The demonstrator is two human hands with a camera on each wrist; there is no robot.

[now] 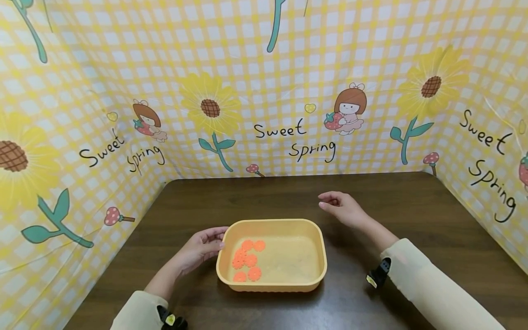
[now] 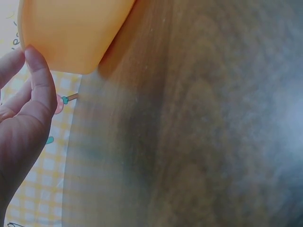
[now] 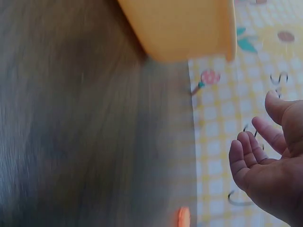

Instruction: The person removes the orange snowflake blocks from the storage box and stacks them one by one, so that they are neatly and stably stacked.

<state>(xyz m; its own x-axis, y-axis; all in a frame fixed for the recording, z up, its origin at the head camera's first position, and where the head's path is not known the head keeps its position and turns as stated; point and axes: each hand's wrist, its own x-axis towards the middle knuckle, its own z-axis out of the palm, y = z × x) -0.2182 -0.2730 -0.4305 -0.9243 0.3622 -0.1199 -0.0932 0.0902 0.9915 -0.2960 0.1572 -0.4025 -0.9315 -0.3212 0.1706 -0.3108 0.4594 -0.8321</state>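
The left hand (image 1: 200,250) pinches the left rim of a yellow rectangular plastic tray (image 1: 272,286); the right hand (image 1: 346,211) is empty beyond its far-right corner. I judge the tray light, stiff, best held by its rim; orange scalloped discs (image 1: 254,274) lie in its left half.

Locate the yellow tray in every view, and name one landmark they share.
Head: the yellow tray sits in the lower middle.
Left wrist: the yellow tray is at top left, partly cut off.
Right wrist: the yellow tray is at top, slightly right of centre, partly cut off.
Shared landmark: the checked cloth.
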